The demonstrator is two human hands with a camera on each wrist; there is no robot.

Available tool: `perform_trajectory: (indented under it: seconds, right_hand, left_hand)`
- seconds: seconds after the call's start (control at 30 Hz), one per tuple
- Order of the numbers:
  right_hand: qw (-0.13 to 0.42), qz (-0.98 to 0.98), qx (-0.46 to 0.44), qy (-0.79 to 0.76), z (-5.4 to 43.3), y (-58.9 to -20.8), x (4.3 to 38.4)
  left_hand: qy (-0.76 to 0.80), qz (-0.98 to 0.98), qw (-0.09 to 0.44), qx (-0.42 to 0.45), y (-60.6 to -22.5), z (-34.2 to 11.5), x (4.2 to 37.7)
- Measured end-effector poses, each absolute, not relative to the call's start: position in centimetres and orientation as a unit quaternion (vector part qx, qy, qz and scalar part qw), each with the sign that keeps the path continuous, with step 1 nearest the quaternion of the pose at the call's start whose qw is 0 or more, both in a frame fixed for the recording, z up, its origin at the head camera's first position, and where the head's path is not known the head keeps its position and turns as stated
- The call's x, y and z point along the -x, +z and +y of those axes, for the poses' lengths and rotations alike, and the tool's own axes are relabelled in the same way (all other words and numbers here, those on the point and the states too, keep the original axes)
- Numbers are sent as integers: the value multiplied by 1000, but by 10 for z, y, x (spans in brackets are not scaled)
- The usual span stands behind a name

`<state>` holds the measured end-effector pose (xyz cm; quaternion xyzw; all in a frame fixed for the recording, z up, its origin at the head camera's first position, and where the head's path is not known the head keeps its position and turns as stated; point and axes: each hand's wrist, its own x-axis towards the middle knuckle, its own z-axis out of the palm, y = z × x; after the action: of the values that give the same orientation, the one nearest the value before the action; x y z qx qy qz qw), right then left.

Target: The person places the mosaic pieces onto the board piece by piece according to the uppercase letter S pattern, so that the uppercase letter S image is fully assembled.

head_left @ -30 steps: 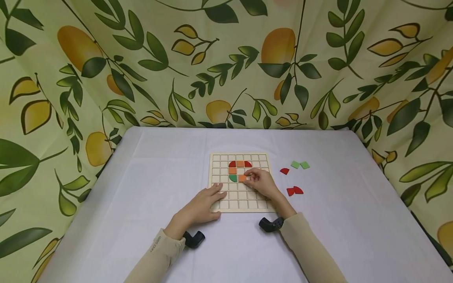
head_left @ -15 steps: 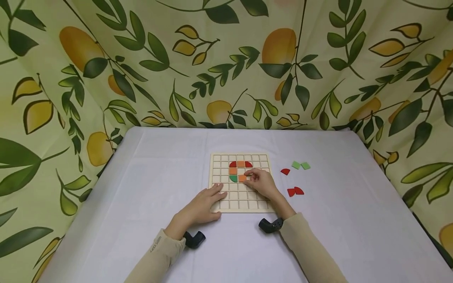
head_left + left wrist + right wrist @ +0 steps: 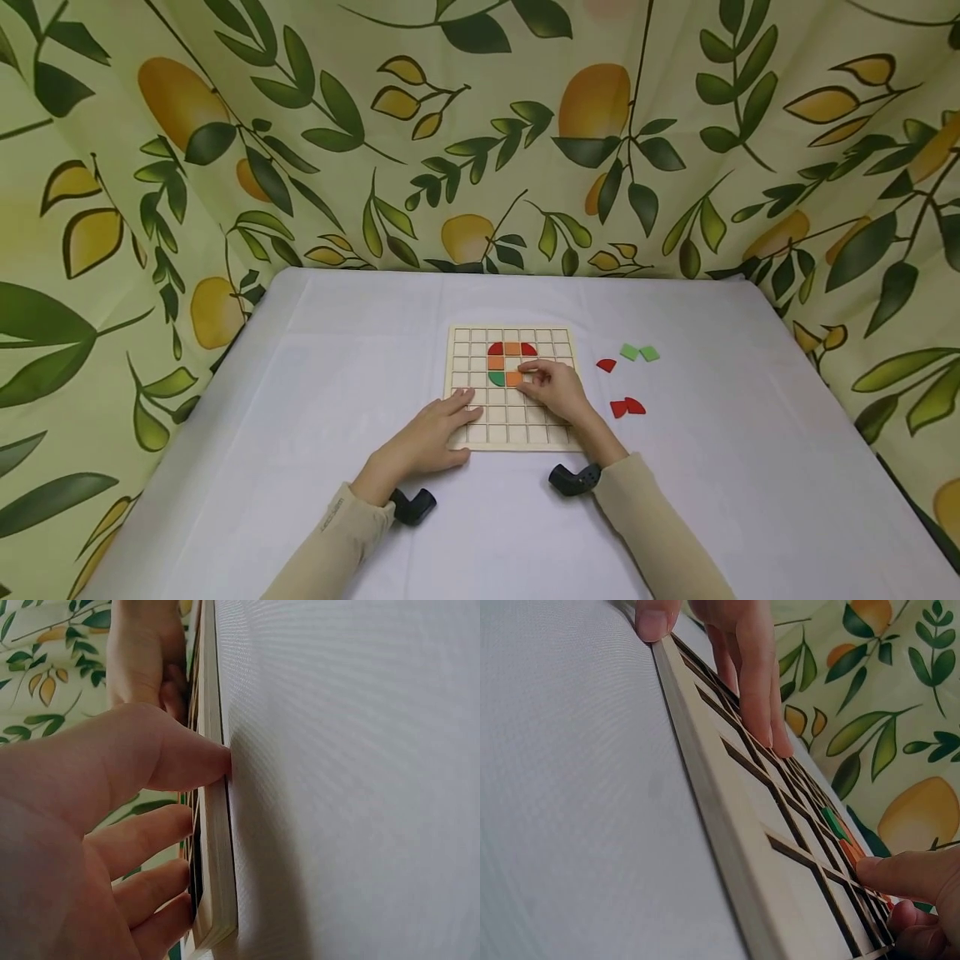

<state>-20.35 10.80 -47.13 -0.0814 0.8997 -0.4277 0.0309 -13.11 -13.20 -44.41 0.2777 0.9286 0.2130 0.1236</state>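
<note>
A wooden grid board (image 3: 497,433) lies on the white cloth. My left hand (image 3: 423,435) rests on its near left part, fingers spread, with the thumb at the near edge in the left wrist view. My right hand (image 3: 557,388) holds an orange square tile (image 3: 513,379) at its right side between thumb and finger. In the right wrist view the thumb touches this orange tile (image 3: 849,853). Left of it sits a green quarter-circle tile (image 3: 497,379). Farther back are two red quarter-circles (image 3: 496,349) and two more orange squares (image 3: 496,363). The right fingers hide several cells.
Right of the board lie two light green squares (image 3: 630,352), a red quarter-circle (image 3: 606,365), and two touching red quarter-circles (image 3: 635,406). A black device (image 3: 414,506) is at the left wrist, and another black device (image 3: 574,479) at the right. A leaf-patterned curtain (image 3: 480,150) hangs behind.
The orange tile in my right hand has shifted slightly left, closing the small gap beside the green quarter-circle. My left hand stays in place. The head view has turned very slightly.
</note>
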Motion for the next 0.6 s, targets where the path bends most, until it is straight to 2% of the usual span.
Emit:
perform_trajectory:
  seconds: [0.43,0.6]
  right_hand:
    - [38,899,80,-429,108,-472,202]
    - [22,902,84,-422,109,-469,201]
  left_hand:
    - [209,929,126,-277,-448,-132,132]
    - [215,929,120,-277,-446,-131,132]
